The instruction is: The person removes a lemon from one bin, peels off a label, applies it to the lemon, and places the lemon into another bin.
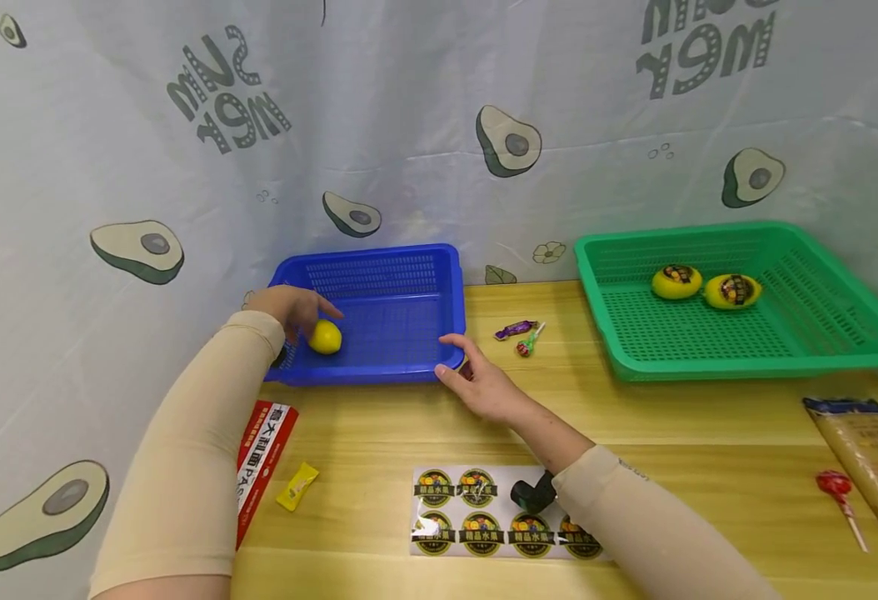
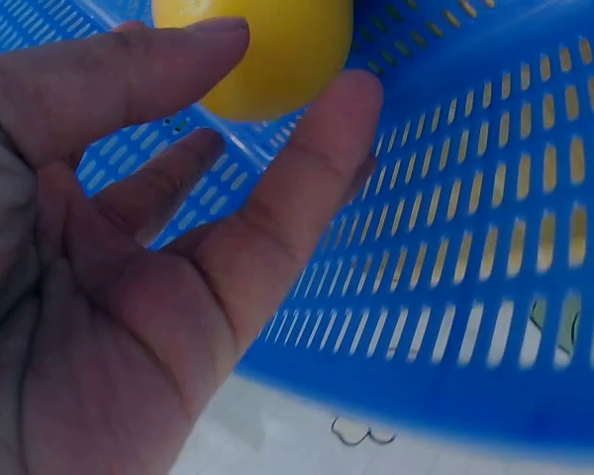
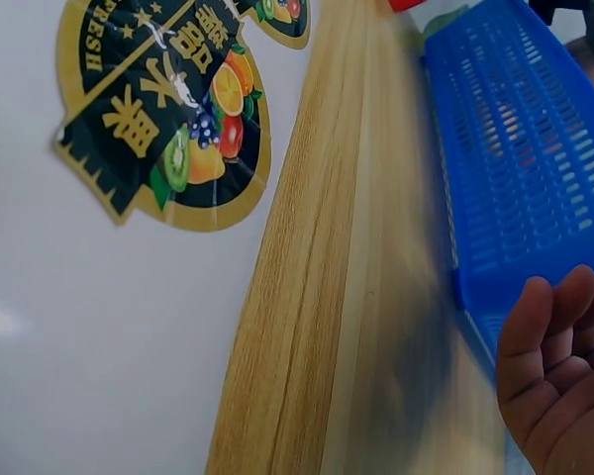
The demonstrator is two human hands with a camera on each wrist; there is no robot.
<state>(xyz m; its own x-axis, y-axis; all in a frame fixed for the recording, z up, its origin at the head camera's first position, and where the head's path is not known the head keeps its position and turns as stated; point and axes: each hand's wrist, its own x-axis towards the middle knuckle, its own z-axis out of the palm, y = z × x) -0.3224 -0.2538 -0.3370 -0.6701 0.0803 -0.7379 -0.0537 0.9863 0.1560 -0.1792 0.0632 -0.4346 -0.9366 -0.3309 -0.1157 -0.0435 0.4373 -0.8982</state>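
Note:
A plain yellow lemon [image 1: 325,337] lies in the left part of the blue slotted basket [image 1: 379,252]. My left hand [image 1: 292,307] reaches into that basket, and its fingertips are right at the lemon. In the left wrist view the left hand [image 2: 158,247] shows loosely extended fingers, with the lemon [image 2: 262,49] just past the tips and not wrapped. My right hand [image 1: 476,379] rests at the basket's front right corner with relaxed fingers. In the right wrist view the right hand [image 3: 559,366] is beside the basket rim [image 3: 515,148].
A green basket [image 1: 679,233] at the right holds two stickered lemons [image 1: 676,281] [image 1: 732,291]. A sticker sheet [image 1: 484,512] lies near the front edge beside a black object [image 1: 532,493]. Candy [image 1: 516,330], lollipops [image 1: 836,485], a red packet [image 1: 262,458] and a brown packet [image 1: 870,458] lie about.

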